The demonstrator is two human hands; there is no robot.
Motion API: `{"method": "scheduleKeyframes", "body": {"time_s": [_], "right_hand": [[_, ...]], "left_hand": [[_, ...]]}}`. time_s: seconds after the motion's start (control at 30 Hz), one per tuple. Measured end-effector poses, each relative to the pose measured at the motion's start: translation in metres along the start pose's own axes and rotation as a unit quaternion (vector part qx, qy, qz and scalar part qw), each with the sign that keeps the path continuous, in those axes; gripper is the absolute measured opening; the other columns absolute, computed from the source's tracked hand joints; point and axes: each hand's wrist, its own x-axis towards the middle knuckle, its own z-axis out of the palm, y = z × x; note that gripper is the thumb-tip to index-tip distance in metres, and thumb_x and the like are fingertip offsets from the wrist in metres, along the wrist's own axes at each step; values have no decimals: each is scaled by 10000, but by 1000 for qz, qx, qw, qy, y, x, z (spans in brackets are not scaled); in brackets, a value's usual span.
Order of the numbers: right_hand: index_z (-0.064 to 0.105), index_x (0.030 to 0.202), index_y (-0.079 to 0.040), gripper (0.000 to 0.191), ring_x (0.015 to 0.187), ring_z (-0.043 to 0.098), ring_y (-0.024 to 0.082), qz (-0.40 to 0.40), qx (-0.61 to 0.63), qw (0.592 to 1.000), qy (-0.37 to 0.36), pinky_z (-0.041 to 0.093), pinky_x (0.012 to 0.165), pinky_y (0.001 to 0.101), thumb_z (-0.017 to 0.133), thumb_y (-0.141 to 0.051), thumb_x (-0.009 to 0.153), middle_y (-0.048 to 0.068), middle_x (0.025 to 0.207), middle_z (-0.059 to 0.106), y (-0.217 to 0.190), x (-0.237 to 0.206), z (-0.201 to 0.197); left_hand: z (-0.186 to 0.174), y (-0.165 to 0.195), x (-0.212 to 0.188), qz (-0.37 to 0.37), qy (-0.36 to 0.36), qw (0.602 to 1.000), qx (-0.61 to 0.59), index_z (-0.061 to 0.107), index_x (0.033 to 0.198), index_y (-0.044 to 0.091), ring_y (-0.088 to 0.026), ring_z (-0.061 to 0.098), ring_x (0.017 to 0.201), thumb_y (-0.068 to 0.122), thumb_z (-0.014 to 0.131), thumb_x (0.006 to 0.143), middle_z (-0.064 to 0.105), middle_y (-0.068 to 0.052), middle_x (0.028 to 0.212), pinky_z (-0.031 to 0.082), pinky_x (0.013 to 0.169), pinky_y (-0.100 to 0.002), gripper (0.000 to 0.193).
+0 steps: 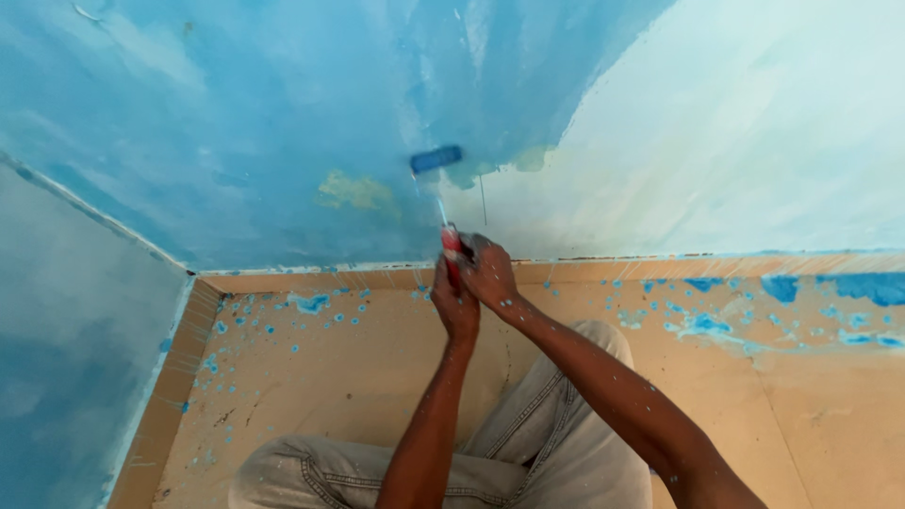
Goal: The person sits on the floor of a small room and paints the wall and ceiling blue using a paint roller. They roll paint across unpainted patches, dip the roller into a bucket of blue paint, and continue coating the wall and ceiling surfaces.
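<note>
A small paint roller (436, 158) with a blue sleeve rests against the wall (283, 113), at the edge where fresh blue paint meets the pale unpainted part. Its thin metal rod runs down to a red handle (452, 247). My left hand (455, 306) grips the lower part of that handle. My right hand (487, 271) wraps around the handle just above and to the right of the left one. Both forearms are flecked with paint.
A tan tiled floor (358, 368) spattered with blue drops lies below, with a tan skirting strip (603, 271) along the wall. A second wall (66, 330) meets it at the left corner. My knees in light grey trousers (528, 443) are at the bottom.
</note>
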Motion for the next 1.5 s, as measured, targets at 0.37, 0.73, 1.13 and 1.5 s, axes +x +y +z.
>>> {"method": "scheduleKeyframes", "body": {"time_s": [0.37,0.73,1.13,1.5], "right_hand": [[714,1106,1,371,829,695,372,18,86,996,21,545,725,433,703,-326,930,218,959,717,18,-42,37],[686,1147,8,372,855,743,320,24,189,980,47,577,771,401,679,-305,946,202,989,743,-26,-2,28],[717,1034,11,289,763,723,341,119,140,983,-17,556,714,423,692,-254,922,206,896,731,6,-60,74],[696,1206,7,401,914,753,246,32,229,971,60,608,804,360,695,-299,948,182,1053,761,-53,7,18]], "left_hand": [[-32,-32,-31,-14,-36,993,109,610,1325,-12,-302,742,984,208,515,1065,747,-213,1085,558,837,-365,353],[-42,-14,24,63,-58,991,99,592,1384,15,-278,729,1065,278,516,1099,737,-173,1167,558,905,-375,395],[-71,-51,-40,-90,-65,979,172,629,1318,8,-323,749,964,251,518,1052,749,-222,1052,553,828,-380,377],[-48,17,42,42,-74,990,114,620,1367,39,-249,755,1024,239,527,1077,769,-152,1094,571,875,-350,364]]}}
